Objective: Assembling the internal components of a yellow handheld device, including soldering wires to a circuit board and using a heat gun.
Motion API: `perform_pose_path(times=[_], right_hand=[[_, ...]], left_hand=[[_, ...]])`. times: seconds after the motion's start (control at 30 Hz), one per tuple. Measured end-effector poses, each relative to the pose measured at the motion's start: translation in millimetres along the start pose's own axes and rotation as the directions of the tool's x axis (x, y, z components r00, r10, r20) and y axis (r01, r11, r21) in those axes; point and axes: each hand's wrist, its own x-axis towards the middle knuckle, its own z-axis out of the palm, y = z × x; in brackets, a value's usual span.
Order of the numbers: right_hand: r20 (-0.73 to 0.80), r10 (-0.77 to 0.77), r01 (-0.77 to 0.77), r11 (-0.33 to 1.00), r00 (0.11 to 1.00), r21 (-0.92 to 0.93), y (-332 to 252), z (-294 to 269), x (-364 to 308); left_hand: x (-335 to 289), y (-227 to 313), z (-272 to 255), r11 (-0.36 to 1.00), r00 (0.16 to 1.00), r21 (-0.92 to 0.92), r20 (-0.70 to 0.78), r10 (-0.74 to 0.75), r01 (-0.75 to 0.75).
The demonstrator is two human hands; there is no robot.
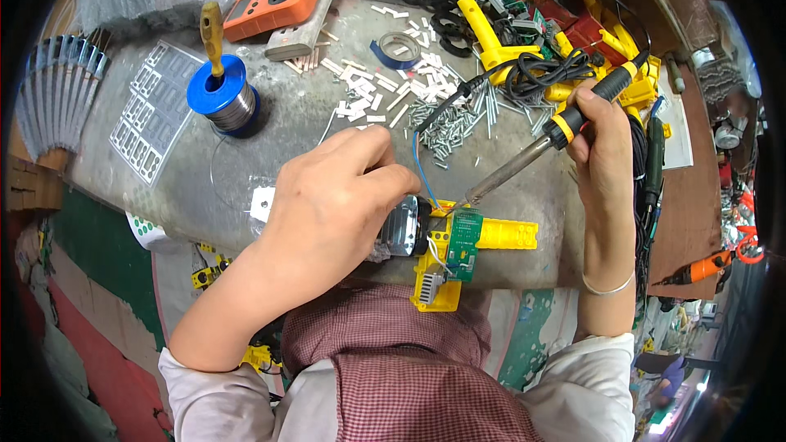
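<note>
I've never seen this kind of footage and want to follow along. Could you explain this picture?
There's no robot here, just a person's bare hands, seen from above by a wide camera on their head. The right hand grips a soldering iron, its tip close to a green circuit board on a yellow plastic shell. The left hand is beside them; whether it holds anything is hidden. On the gray table are a blue spool of solder, screws and white strips.

Circuit board point(467, 244) before the screws point(444, 129)
</note>
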Motion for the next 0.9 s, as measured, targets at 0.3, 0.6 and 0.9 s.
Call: perform_pose_path(times=[0.3,0.6,0.9], right_hand=[[0.011,0.028,-0.029,0.998,1.0,0.057,9.6,8.0,-3.2],[-0.023,0.036,-0.035,0.999,0.999,0.037,10.3,9.4,-3.4],[-0.006,0.041,-0.041,0.999,0.999,0.012,13.2,8.1,-4.9]], left_hand=[[1.5,-1.6,8.2,1.0,1.0,-0.015,0.019,0.013,-0.013],[1.6,0.1,7.9,1.0,0.998,0.009,0.064,-0.011,0.011],[0.5,0.2,9.3,1.0,0.997,0.02,0.083,0.001,-0.003]])
